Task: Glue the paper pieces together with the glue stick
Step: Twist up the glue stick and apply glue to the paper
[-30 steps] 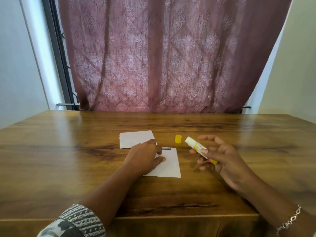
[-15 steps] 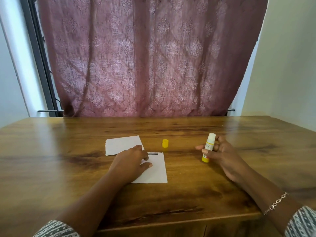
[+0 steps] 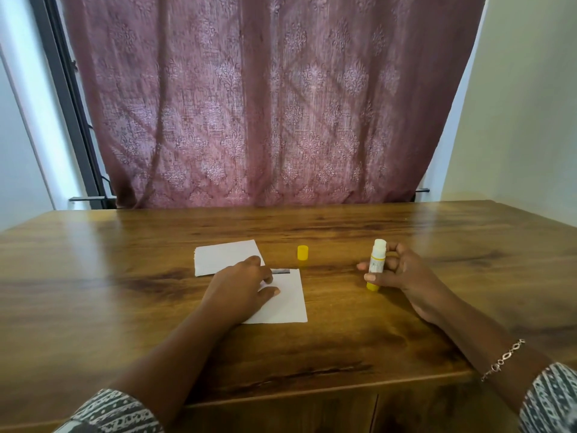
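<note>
Grey-and-white patterned sleeves (image 3: pixel 112 412) (both arms); silver chain bracelet (image 3: pixel 502 359) on right wrist.

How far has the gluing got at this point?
Done: the yellow cap is off and stands on the table. In hand: the right hand holds the glue stick upright on the table; the left hand presses the near paper. Left: the far paper lies separate, not visibly joined.
</note>
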The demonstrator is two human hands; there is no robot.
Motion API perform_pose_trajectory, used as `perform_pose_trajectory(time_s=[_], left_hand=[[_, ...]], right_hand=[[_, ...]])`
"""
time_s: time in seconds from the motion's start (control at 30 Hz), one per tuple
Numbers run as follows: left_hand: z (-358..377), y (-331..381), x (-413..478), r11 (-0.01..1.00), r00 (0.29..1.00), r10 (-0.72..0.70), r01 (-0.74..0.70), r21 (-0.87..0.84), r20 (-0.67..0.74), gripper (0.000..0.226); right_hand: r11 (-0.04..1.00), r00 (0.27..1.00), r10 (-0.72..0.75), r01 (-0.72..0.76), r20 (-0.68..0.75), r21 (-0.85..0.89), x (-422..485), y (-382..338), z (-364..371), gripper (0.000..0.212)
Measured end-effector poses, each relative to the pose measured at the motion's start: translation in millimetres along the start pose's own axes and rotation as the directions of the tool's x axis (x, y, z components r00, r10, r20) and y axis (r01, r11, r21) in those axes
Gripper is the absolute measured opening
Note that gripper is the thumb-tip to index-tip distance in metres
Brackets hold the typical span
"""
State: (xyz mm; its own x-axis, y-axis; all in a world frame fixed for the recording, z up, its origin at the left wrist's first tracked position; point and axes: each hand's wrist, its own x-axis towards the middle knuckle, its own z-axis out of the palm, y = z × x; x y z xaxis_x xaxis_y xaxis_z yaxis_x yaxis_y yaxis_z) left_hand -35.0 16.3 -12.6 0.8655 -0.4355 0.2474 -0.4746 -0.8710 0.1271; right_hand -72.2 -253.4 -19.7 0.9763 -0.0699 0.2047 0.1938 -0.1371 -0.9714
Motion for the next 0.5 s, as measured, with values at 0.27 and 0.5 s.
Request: perform_pose_trajectory(time_s=[0.27,0.5], left_hand=[[0,0,-1,1.0,1.0,0.0,0.0,-0.018,-0.008,0.037],[-1,-8,-2,0.989,0.977,-0.109,0.088,-0.119,-0.183,0.03]], right_hand=[[0.946,0.87,-0.253,0.315,-0.424,0.081,-35,-25,-8,0.048],[0.686,0.621,-0.727,0.662,-0.293,-0.3,-45,-87,47,0.007]])
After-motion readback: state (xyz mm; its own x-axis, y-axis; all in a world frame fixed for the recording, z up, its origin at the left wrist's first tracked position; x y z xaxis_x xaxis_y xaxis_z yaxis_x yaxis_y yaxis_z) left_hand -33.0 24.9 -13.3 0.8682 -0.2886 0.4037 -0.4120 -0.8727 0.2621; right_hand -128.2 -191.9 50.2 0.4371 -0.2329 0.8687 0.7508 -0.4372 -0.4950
